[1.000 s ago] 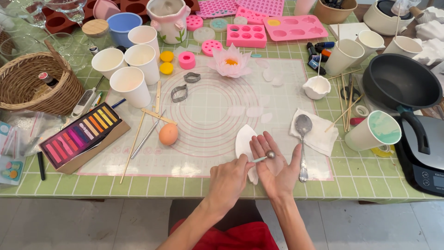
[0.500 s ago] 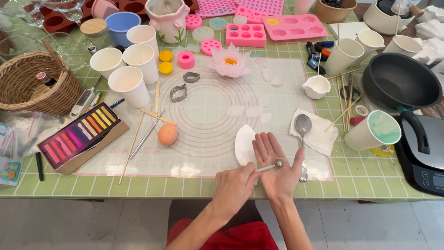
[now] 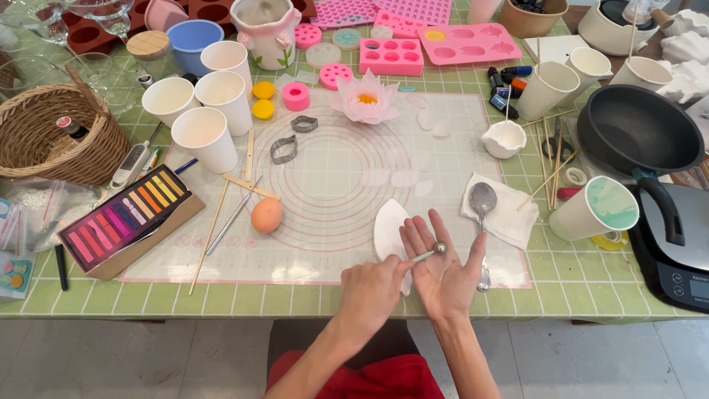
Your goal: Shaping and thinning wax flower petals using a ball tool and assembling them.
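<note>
Left hand [image 3: 377,287] grasping ball-tipped tool [image 3: 428,253], its ball on open, flat right hand [image 3: 443,270], pastel box [image 3: 125,220] at left, three white cups [image 3: 203,100] far left, one spoon [image 3: 483,203] at right

Egg [image 3: 266,215] lies left of the hands, spoon [image 3: 482,203] on a napkin [image 3: 509,214] right — flower [image 3: 366,98] behind.

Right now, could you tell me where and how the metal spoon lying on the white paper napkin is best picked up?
Grip the metal spoon by its slim handle, just below the bowl, pinching from above across its width. It lies flat on the white paper napkin, bowl away from the person; the handle's lower end is hidden behind the right hand.
</note>
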